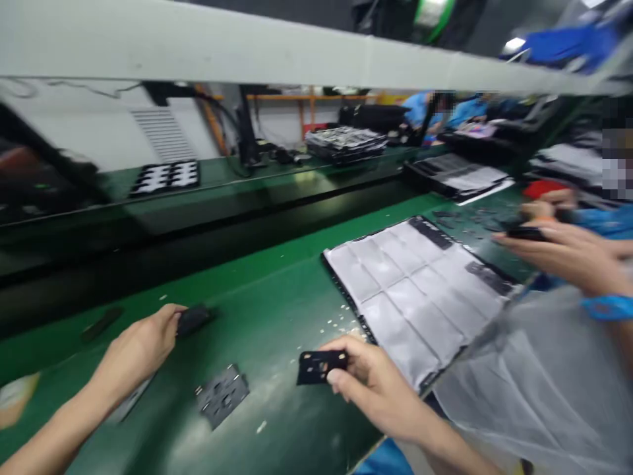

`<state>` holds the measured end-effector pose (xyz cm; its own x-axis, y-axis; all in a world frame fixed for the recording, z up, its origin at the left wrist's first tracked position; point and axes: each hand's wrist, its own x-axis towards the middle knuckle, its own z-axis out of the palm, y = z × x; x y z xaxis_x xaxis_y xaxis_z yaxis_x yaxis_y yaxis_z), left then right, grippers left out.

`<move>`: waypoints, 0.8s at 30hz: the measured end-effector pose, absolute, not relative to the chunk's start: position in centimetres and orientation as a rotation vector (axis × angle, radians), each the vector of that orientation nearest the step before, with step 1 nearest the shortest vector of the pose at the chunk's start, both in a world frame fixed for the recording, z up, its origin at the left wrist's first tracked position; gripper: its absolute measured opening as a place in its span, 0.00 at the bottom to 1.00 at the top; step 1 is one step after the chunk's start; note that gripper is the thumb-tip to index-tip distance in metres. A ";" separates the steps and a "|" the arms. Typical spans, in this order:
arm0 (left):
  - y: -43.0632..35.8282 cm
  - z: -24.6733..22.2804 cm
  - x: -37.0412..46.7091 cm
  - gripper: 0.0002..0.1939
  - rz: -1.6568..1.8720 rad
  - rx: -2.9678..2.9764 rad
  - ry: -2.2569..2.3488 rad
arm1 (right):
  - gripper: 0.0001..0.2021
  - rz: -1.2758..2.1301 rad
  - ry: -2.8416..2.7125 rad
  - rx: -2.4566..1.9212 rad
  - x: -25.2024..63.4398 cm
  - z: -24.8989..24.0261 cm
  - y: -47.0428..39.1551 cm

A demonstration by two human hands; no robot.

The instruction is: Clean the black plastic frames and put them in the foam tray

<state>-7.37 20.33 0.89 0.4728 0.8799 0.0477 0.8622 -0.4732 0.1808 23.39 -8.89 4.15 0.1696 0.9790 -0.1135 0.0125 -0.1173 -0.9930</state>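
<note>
My left hand [141, 346] is closed around one end of a dark blocky object [195, 320], blurred, so its kind does not show. A small black flat plate with cutouts [311, 371] is pinched between thumb and fingers of my right hand [368, 379]. Between my hands, a grey plate with cutouts and small metal tabs [223, 396] lies on the green work surface [277, 316]. Under my left forearm a thin light-coloured strip [131, 402] is partly hidden. To the right of my right hand lies a black tray lined with white sheeting [395, 277].
At right, a co-worker's hands [568, 244] hold a dark object, with dark pieces [475, 221] scattered nearby. Small pale scraps [341, 323] lie beside the tray. A white beam [297, 43] crosses overhead. More stacked trays [346, 142] stand behind. Clear plastic sheeting [534, 376] hangs at lower right.
</note>
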 end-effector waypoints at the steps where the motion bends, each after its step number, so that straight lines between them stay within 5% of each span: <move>1: 18.8 0.9 -8.8 0.20 0.099 2.567 1.588 | 0.12 1.150 -1.055 -1.395 23.5 4.2 -9.0; 5: 13.9 0.3 -13.1 0.23 -0.132 2.465 1.785 | 0.16 1.151 -1.126 -1.408 23.0 4.2 -8.7; 12: 10.2 -0.2 -15.7 0.24 0.025 2.608 1.862 | 0.13 1.044 -1.291 -1.450 21.5 3.7 -8.3; 16: 5.4 2.1 -11.3 0.22 0.495 2.297 1.535 | 0.11 0.925 -1.373 -1.440 20.4 3.2 -8.5; 20: -0.1 3.9 -4.4 0.20 0.485 1.822 0.961 | 0.11 0.843 -1.479 -1.400 19.0 2.8 -8.4; 24: -2.4 3.8 -0.9 0.17 0.614 1.603 0.858 | 0.13 0.740 -1.521 -1.350 18.2 2.2 -8.2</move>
